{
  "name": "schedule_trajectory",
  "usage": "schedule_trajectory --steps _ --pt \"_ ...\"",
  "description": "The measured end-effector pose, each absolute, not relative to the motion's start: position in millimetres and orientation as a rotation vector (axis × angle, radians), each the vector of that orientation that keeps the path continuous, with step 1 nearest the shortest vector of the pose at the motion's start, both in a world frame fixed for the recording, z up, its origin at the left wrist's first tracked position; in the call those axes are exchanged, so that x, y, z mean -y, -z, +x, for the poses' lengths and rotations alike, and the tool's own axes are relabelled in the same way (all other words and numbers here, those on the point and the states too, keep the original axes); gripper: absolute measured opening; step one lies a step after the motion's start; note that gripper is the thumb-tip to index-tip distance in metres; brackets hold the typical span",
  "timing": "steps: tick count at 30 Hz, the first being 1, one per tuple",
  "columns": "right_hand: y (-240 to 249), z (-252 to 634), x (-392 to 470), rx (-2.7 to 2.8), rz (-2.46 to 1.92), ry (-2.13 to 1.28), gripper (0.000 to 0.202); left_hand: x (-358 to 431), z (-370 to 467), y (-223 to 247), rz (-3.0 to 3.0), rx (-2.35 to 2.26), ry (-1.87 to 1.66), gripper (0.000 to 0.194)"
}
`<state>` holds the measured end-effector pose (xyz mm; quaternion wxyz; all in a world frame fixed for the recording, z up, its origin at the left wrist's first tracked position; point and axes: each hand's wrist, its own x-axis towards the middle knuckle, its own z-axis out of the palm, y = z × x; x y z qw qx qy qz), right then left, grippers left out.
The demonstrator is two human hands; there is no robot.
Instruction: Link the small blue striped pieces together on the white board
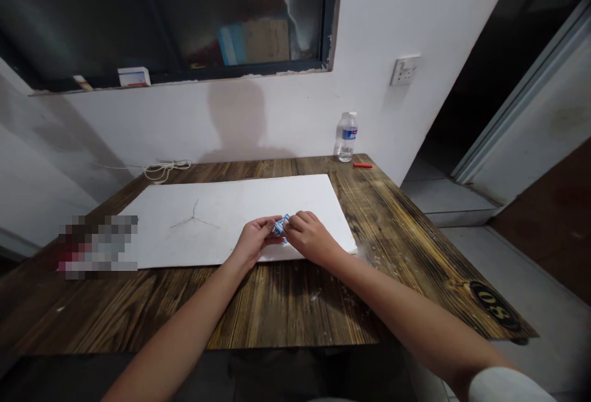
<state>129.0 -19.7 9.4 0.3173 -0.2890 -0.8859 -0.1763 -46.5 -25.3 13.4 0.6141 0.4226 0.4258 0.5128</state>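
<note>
A small blue-and-white patterned thing is held between my two hands, just above the near right part of a white board. From its left side, my left hand grips it between thumb and fingers. My right hand has its fingers closed on the other side of it, covering part of it. Its exact kind cannot be made out. Thin dark lines branching three ways show on the board, left of my hands.
The board lies on a dark wooden table. At the back right stand a water bottle and a red stick-like item. Coiled white cord lies at the back left. A blurred patch hides the board's left end. Behind is a wall with a window.
</note>
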Motion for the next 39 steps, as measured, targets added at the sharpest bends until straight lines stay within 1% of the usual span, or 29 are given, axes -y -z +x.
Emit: schedule_trajectory --steps 7,11,13,19,26,33,39 --pt "-15 130 21 2.316 -0.795 0.270 0.021 24 -50 -19 0.989 -1.035 -1.185 0.041" --pt "-14 129 19 2.268 -0.838 0.123 0.034 20 -55 -20 0.956 -1.107 -1.301 0.038" --pt "-11 127 17 2.267 -0.870 0.075 0.037 17 -59 -20 0.930 -1.128 -1.373 0.037" --pt "-1 117 16 2.449 -0.823 0.071 0.025 10 -70 -23 0.876 -1.154 -1.529 0.035" --pt "7 105 17 2.628 -0.791 0.140 0.019 10 -71 -23 0.875 -1.145 -1.527 0.033" --pt "4 105 21 2.694 -0.775 0.200 0.008 11 -69 -22 0.883 -1.140 -1.512 0.035" --pt "4 105 23 2.714 -0.773 0.228 0.004 11 -69 -21 0.893 -1.138 -1.506 0.036"
